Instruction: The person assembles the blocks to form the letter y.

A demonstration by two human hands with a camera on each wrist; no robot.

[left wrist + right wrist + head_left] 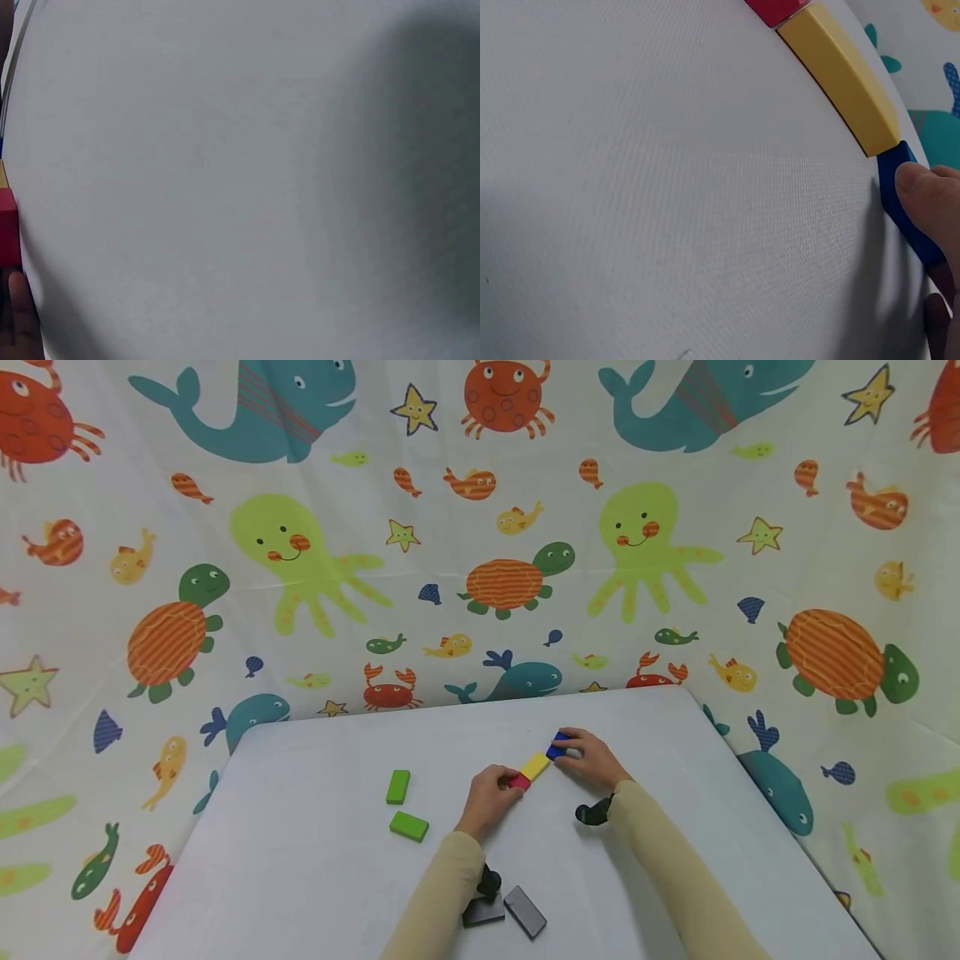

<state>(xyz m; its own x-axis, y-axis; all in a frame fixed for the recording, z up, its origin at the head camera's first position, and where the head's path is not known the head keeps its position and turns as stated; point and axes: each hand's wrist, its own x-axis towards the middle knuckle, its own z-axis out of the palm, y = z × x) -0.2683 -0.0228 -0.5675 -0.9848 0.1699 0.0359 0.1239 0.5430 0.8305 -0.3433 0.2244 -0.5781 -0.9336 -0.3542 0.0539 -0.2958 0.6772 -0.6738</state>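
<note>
A red block (520,782), a yellow block (536,766) and a blue block (556,749) lie end to end in a slanting row on the white table. My left hand (486,797) grips the red block at the near end of the row. At the far end, the fingers and thumb of my right hand (596,762) pinch the blue block. The right wrist view shows the blue block (901,199) meeting the yellow block (840,79) at its corner. Only part of the red block (9,232) enters the left wrist view, at the left edge.
Two green blocks (398,787) lie apart on the left of the table (300,860). Near the left forearm are two grey blocks (526,912), one partly covered by the black wrist camera (489,882). Behind the table hangs a cloth (420,577) printed with sea animals.
</note>
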